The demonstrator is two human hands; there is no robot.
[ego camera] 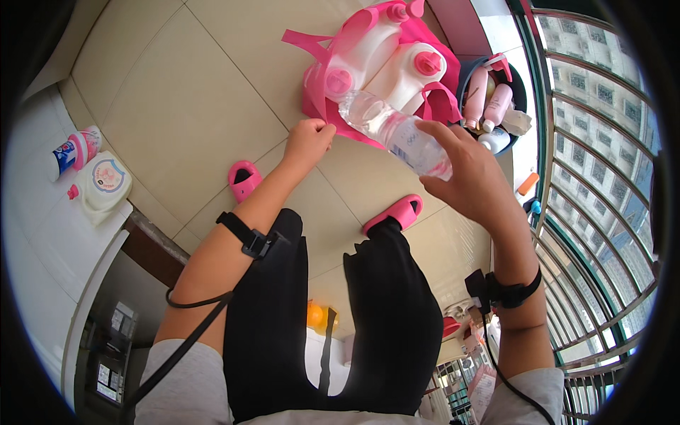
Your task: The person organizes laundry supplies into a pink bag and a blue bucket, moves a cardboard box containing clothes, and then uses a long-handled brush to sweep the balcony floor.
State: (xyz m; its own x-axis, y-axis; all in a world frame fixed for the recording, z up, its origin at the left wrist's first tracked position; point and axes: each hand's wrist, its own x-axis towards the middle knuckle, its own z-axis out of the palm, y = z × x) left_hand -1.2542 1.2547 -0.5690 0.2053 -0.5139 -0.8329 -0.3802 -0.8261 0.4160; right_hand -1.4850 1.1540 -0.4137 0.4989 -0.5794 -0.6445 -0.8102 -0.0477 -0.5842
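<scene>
My right hand (470, 172) grips the base end of a clear plastic bottle (396, 135), which tilts with its neck over the near side of a pink tote bag (317, 87). White jugs (406, 71) with pink caps stand inside that bag, along with a pink pump top (404, 11). At the bag's near left edge, my left hand (309, 141) pinches the pink fabric between thumb and fingers. The bottle's neck end overlaps the bag's contents, so I cannot tell whether it touches them.
Right of the bag, a dark bucket (519, 90) holds pink bottles and a spray bottle. Barred windows (595, 149) line the right side. A white detergent jug (103, 183) and a tub (77, 151) rest on the left ledge. Pink slippers (396, 212) are on the tiled floor (212, 85).
</scene>
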